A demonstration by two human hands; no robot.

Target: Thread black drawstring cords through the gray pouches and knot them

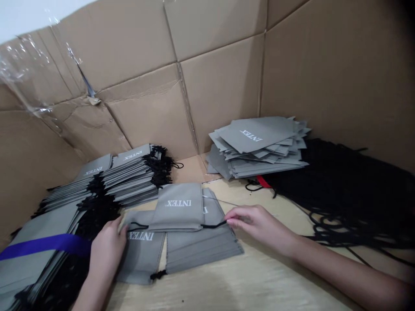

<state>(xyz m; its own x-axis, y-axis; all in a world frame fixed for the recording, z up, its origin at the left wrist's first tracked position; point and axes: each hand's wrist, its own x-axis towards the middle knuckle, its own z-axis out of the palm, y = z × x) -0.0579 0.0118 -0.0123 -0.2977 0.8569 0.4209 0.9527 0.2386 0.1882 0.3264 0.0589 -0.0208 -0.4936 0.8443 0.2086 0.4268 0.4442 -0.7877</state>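
A grey drawstring pouch [180, 205] with white INTEX lettering lies in front of me, its print upside down from here. Black cord comes out of both its lower corners. My right hand [248, 220] pinches the right-hand cord [214, 225] between thumb and fingertips. At the left side, my left hand [109, 242] has its fingers closed at the end of the other cord [139, 225]; the fingertips are partly hidden. Beneath the pouch are a finished-looking grey pouch [141, 259] with a black cord knot and a fanned stack of grey pouches [204, 250]. A thin needle-like rod [220, 200] runs towards my right hand.
Stacks of corded pouches [129, 177] stand at left, one bundle bound with a purple band [48, 245]. A loose pile of grey pouches [262, 136] sits at the back right beside a heap of black cords [350, 194] with a red tie [263, 181]. Cardboard walls [220, 82] enclose the surface.
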